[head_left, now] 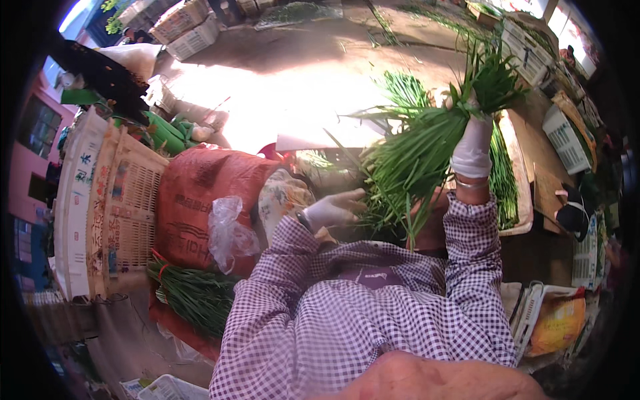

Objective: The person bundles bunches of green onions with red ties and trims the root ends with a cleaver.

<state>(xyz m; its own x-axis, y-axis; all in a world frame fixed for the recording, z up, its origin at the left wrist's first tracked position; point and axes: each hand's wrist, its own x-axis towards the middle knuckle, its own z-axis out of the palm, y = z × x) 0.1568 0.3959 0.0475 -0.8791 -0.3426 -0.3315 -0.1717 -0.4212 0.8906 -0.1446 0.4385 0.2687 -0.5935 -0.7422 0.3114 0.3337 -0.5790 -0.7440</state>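
Note:
My right hand, in a white glove, grips a large bunch of green chives around its leaves and holds it raised on the right. The leaf tips stick up beyond the fist, and the pale stalk ends point down and left. My left hand, also gloved, is lower and left of the bunch, near its stalk ends. Its fingers are apart and nothing shows in them; whether they touch loose stalks is unclear. More chives lie in a pale tray at right, partly behind my right forearm.
A red woven sack with a clear plastic bag stands left, beside stacked plastic crates. A tied chive bundle lies on red sacking below it. More crates line the right. Strong sunlight washes out the floor ahead.

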